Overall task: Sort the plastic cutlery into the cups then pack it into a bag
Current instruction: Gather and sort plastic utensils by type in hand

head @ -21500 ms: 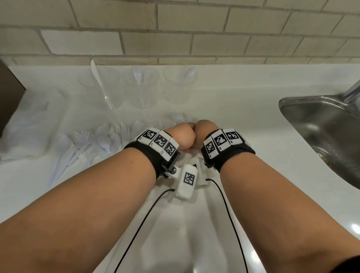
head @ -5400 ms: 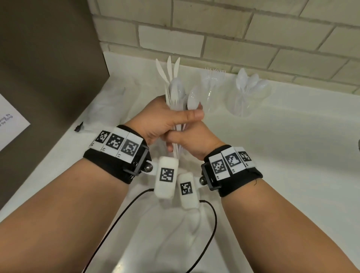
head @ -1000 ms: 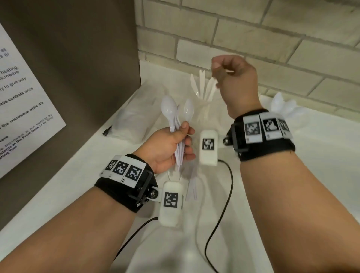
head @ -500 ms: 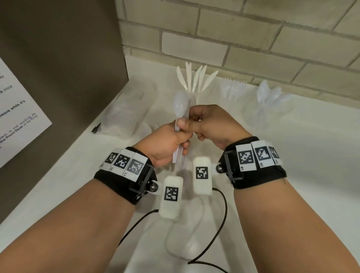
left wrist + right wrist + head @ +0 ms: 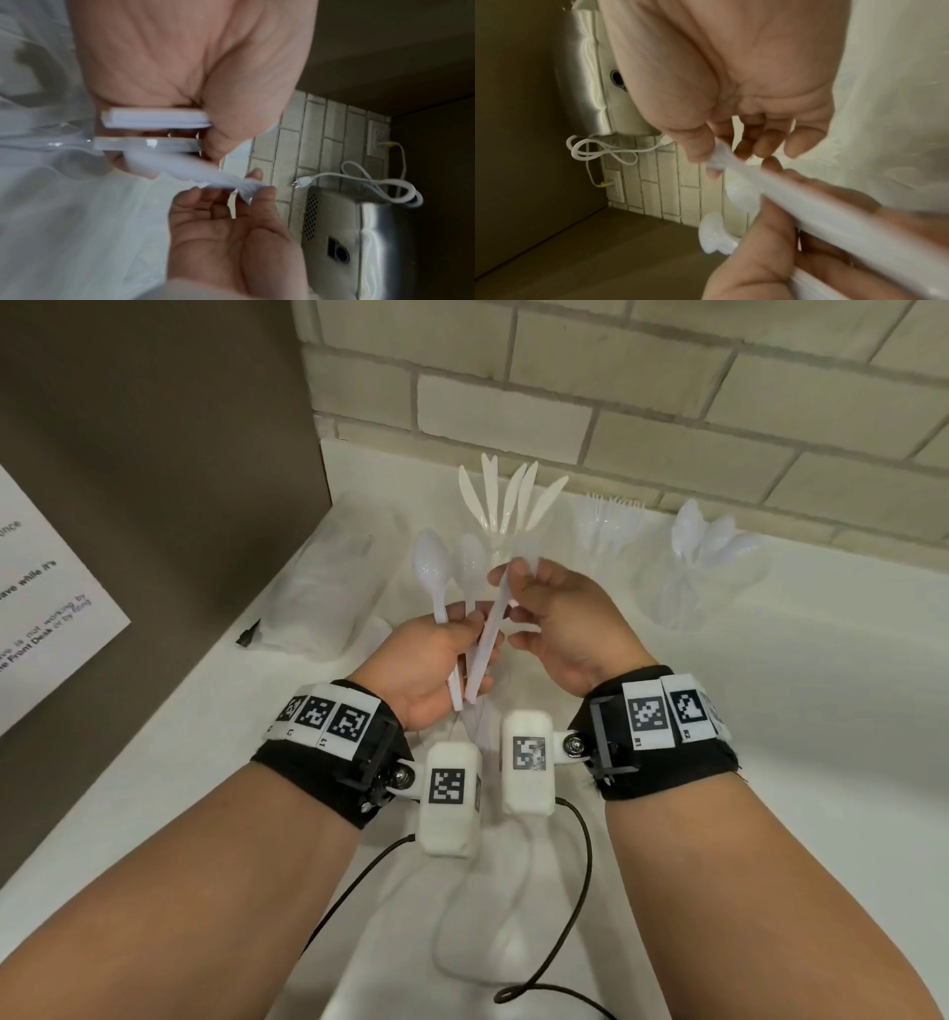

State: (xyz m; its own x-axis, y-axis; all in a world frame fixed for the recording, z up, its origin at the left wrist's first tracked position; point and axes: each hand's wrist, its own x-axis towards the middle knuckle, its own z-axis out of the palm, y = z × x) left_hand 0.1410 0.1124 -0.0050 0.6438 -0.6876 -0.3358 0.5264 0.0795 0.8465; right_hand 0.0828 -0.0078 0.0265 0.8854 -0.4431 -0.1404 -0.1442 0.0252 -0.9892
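cutlery in hand: small bundle of white plastic spoons (image 5: 434,577), bowls up, centre of the head view, above the counter and in front of the cups
left hand: left hand (image 5: 426,667) centre-left of the head frame, back to camera, fingers curled round the spoon handles; handle ends stick out below the palm
left wrist view: flat white handles (image 5: 154,121) stacked under the thumb base, second clear-looking handle just below
right hand: right hand (image 5: 562,621) just right of the left one, nearly touching it, thumb and forefinger pinching one white piece (image 5: 493,629) near its upper end; other fingers loosely bent
pinched piece: runs diagonally down-left, lower part between the left hand's fingers; blurred in both wrist views, type cannot tell
forearms: both come in from the bottom corners, converge at frame centre; black wrist straps with tag blocks, white camera pods hanging below, black cables trailing down
knife cup: clear cup, knives (image 5: 506,498) fanned blades-up, top centre, directly behind the hands
fork cup: forks (image 5: 611,518) tines-up, right of the knives
spoon cup: spoons in cup (image 5: 711,539), upper right, near the wall
bag: crumpled clear plastic bag (image 5: 328,593) lying on the counter, centre-left, against the dark panel
surface: white counter (image 5: 796,711), glossy, faint reflections
room: pale brick tile wall (image 5: 667,387) across the top; dark brown panel (image 5: 154,454) at left with a printed notice (image 5: 46,613) on it
wrist views extra: steel appliance and coiled white power cord against the tile, wall outlet beside it
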